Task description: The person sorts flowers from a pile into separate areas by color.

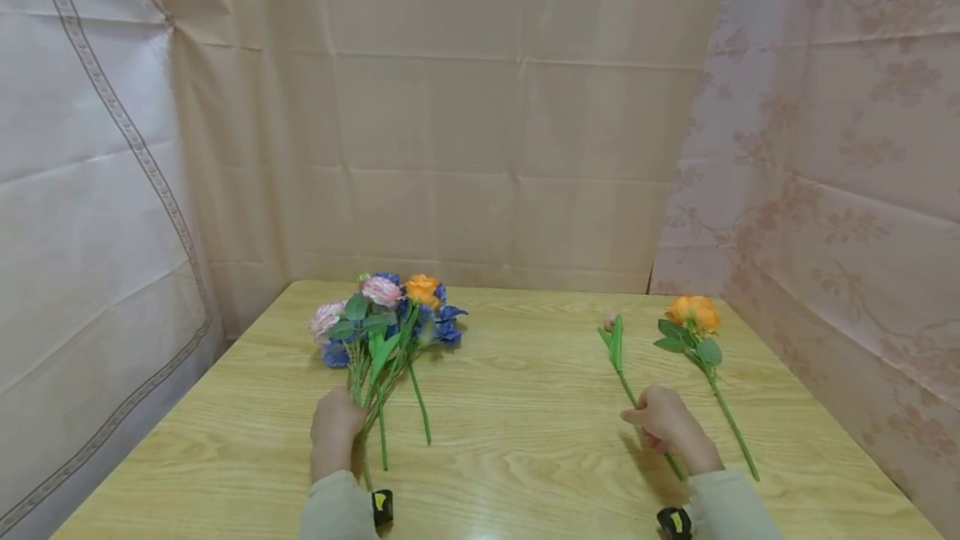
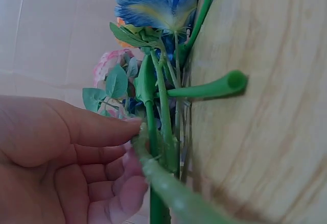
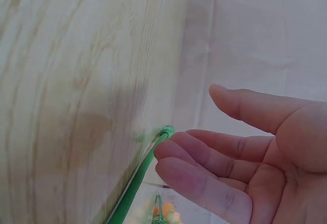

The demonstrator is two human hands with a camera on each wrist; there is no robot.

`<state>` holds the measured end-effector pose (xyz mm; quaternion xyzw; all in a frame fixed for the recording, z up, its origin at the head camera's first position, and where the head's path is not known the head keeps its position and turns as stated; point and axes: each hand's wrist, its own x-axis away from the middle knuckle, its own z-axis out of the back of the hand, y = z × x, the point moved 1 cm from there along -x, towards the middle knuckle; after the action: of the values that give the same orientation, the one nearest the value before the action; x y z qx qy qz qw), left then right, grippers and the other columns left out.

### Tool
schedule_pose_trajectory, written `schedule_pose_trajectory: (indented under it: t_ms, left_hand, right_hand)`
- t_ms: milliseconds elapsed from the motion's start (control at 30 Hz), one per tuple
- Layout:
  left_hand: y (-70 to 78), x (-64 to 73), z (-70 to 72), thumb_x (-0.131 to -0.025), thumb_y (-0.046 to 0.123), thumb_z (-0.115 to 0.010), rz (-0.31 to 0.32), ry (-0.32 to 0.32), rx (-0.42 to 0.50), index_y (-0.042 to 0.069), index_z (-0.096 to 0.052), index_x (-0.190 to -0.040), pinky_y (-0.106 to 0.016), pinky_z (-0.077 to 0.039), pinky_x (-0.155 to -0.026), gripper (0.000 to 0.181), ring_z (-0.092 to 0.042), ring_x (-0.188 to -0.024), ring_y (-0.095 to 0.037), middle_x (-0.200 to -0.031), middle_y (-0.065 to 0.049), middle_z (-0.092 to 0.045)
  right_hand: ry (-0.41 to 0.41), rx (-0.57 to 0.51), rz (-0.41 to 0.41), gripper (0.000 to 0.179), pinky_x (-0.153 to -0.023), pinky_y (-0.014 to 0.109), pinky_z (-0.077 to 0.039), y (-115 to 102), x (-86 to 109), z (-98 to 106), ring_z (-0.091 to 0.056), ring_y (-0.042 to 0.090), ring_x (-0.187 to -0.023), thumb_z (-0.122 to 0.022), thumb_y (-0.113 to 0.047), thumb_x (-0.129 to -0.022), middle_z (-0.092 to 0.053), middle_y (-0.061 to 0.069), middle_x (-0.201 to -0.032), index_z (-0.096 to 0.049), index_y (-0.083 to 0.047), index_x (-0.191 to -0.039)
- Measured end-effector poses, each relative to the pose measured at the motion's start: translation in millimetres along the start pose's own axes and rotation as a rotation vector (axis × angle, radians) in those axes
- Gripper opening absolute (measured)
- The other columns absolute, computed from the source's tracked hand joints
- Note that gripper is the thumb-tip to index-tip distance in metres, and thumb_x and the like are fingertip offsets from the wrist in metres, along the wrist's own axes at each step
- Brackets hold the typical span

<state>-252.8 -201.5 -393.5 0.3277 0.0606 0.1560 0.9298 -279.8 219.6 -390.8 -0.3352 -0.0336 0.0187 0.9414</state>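
My left hand (image 1: 336,425) pinches the stems at the lower part of a bunch of artificial flowers lying on the left of the table. In the left wrist view, thumb and fingers close on a bumpy green stem (image 2: 176,191). The bunch shows pink blooms (image 1: 382,291), an orange rose (image 1: 422,290) and blue flowers (image 1: 448,327). My right hand (image 1: 666,423) is over the stem of a pink tulip (image 1: 617,347) that lies on the table. Its thumb stands apart from the fingers in the right wrist view, fingertips right beside the green stem (image 3: 134,185).
Right of the tulip lies an orange flower (image 1: 693,313) with green leaves and a long stem. The wooden table (image 1: 517,423) is bordered by a beige curtain (image 1: 487,123) behind, a pale cloth (image 1: 90,215) at left and a floral cloth (image 1: 847,190) at right.
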Motion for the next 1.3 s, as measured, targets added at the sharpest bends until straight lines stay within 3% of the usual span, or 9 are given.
schedule_pose_trajectory:
  t_ms: [200,400,567,733,900,1033,1300]
  left_hand:
    - [-2.5,-0.1,0.9,-0.074,0.002,-0.056,-0.013,0.025,0.016,-0.008,-0.054,-0.069,-0.039,-0.044,-0.051,0.011,-0.051,-0.06,-0.029,-0.067,-0.018,-0.054]
    - [-2.1,0.2,5.0,-0.076,0.001,-0.05,0.019,0.05,0.035,-0.005,-0.051,-0.064,-0.037,-0.043,-0.049,0.013,-0.049,-0.058,-0.027,-0.064,-0.017,-0.051]
    - [2.3,1.7,10.3,-0.075,-0.001,-0.044,-0.017,0.143,0.039,-0.004,-0.048,-0.062,-0.041,-0.043,-0.05,0.015,-0.051,-0.059,-0.033,-0.064,-0.022,-0.051]
    - [10.9,2.6,13.4,-0.083,0.002,-0.051,-0.083,0.251,0.075,-0.012,-0.052,-0.076,-0.046,-0.043,-0.055,0.016,-0.054,-0.065,-0.041,-0.07,-0.025,-0.054]
    - [24.6,5.4,13.3,-0.082,0.0,-0.056,-0.154,0.342,0.069,-0.013,-0.057,-0.079,-0.049,-0.043,-0.063,0.014,-0.055,-0.072,-0.045,-0.074,-0.027,-0.058]
    - [36.2,7.7,10.9,-0.081,-0.001,-0.056,-0.177,0.334,0.099,-0.012,-0.056,-0.081,-0.049,-0.044,-0.067,0.011,-0.055,-0.077,-0.045,-0.078,-0.027,-0.058]
    - [60.8,13.3,0.7,-0.084,0.001,-0.057,-0.227,0.22,0.147,-0.01,-0.057,-0.088,-0.041,-0.046,-0.064,0.012,-0.057,-0.076,-0.035,-0.082,-0.022,-0.06]
  right_hand:
    - [-0.002,0.013,-0.001,0.028,-0.041,0.029,-0.046,-2,0.8,0,-0.046,0.014,-0.039,-0.062,-0.01,-0.082,-0.044,0.004,-0.043,-0.051,-0.001,-0.058]
    - [0.001,0.009,0.0,0.028,-0.041,0.029,-0.046,-4,1.7,0,-0.047,0.014,-0.039,-0.062,-0.01,-0.082,-0.045,0.004,-0.044,-0.051,-0.001,-0.058]
    - [-0.001,0.014,-0.002,0.027,-0.042,0.028,-0.046,-5,2.4,0,-0.046,0.013,-0.04,-0.062,-0.01,-0.082,-0.045,0.004,-0.045,-0.051,-0.001,-0.059]
    - [-0.002,-0.01,-0.006,0.02,-0.042,0.029,-0.047,-5,3.4,0,-0.048,0.015,-0.041,-0.062,-0.01,-0.082,-0.047,0.006,-0.047,-0.055,0.002,-0.068]
    - [-0.017,-0.026,0.029,0.018,-0.043,0.03,-0.047,-7,4.4,-1,-0.05,0.016,-0.041,-0.063,-0.012,-0.082,-0.05,0.007,-0.048,-0.059,0.005,-0.08]
    - [-0.022,-0.021,0.056,0.021,-0.042,0.029,-0.047,-13,5.3,-1,-0.05,0.015,-0.04,-0.063,-0.013,-0.082,-0.052,0.008,-0.049,-0.06,0.008,-0.086]
    - [-0.013,-0.057,0.086,0.02,-0.042,0.028,-0.047,-30,7.8,-8,-0.05,0.015,-0.043,-0.064,-0.012,-0.082,-0.051,0.009,-0.058,-0.058,0.007,-0.085]
